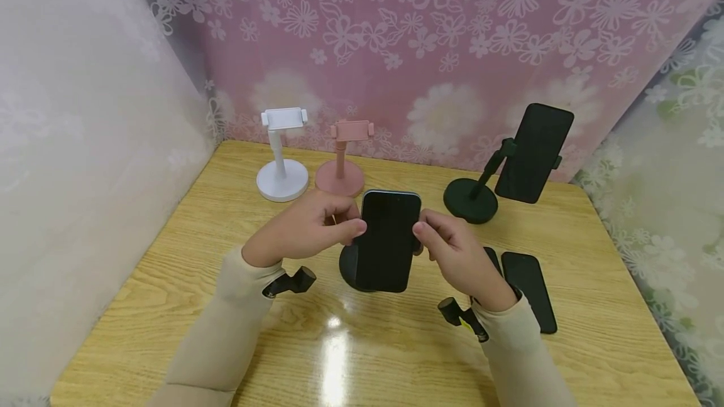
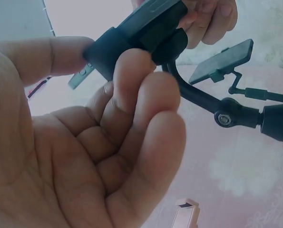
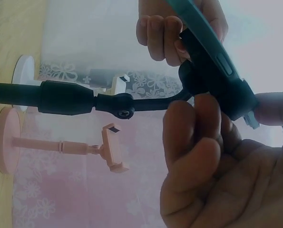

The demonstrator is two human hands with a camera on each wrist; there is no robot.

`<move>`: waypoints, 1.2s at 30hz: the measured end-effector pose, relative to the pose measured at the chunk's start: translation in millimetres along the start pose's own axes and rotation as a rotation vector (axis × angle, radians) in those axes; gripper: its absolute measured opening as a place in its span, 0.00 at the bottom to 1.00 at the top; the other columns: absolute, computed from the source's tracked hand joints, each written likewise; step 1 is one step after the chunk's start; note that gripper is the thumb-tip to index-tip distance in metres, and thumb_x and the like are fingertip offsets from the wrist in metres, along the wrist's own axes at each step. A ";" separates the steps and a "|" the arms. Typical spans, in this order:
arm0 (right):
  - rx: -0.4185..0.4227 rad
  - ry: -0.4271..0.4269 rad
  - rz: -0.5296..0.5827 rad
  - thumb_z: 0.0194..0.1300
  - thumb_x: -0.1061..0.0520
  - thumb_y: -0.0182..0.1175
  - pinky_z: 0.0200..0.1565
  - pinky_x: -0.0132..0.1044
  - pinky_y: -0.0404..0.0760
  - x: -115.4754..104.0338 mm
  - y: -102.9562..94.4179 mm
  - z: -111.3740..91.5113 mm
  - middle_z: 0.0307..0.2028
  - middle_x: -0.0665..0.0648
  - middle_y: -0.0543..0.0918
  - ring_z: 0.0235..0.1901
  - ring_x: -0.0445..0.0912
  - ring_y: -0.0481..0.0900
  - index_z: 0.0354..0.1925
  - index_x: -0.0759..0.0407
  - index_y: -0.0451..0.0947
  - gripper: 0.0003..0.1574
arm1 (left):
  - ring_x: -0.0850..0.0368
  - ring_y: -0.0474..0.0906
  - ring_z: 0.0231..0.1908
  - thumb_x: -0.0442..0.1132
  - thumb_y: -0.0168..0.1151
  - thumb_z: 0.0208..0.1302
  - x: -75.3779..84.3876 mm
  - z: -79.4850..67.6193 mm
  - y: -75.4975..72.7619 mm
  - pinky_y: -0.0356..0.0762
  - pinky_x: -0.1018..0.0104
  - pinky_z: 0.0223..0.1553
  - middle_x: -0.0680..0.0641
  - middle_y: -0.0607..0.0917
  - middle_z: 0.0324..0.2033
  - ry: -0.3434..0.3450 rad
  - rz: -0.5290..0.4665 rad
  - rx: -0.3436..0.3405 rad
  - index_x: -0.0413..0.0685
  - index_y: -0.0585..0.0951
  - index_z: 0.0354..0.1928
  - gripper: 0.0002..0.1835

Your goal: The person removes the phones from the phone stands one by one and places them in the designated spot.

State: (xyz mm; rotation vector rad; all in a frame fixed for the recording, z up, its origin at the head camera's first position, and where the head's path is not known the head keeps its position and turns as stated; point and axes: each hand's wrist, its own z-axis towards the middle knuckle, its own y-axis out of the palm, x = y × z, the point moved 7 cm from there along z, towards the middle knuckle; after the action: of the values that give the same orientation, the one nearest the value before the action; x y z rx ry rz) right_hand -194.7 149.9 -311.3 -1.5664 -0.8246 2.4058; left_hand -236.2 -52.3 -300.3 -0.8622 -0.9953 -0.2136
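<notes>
Here, at the frame's centre, I see a dark phone (image 1: 387, 244) set against the clamp (image 3: 236, 99) of a black stand (image 3: 65, 97). The left hand (image 1: 308, 228) and right hand (image 1: 460, 253) pinch the clamp's ends, fingers curled behind. On the desk (image 1: 186, 269), a white stand (image 1: 282, 179) and pink stand (image 1: 340, 178) occupy the upper left; a dark green stand (image 1: 471, 201) holds another phone (image 1: 534, 152) upper right.

The person's 2 forearms (image 1: 210, 338) in pale sleeves (image 1: 517, 350) reach forward and converge, left hand (image 1: 308, 226) and right hand (image 1: 460, 259) facing each other, each thumb (image 1: 352, 228) pointing inward and the other fingers (image 2: 162, 147) curled in a pinching grip.
</notes>
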 end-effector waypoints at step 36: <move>0.066 -0.046 -0.098 0.79 0.59 0.56 0.28 0.37 0.74 -10.4 -8.7 -4.9 0.28 0.48 0.77 0.24 0.43 0.73 0.33 0.52 0.76 0.12 | 0.58 0.67 0.18 0.42 0.58 0.77 4.4 1.7 8.6 0.67 0.65 0.25 0.55 0.78 0.22 0.025 0.003 -0.013 0.53 0.76 0.27 0.15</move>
State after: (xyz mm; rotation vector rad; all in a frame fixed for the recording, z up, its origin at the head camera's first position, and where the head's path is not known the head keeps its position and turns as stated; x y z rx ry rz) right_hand -187.2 154.6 -300.0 -1.4182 -0.8015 2.3820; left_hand -230.3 -44.5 -301.0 -0.8712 -0.9703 -0.2277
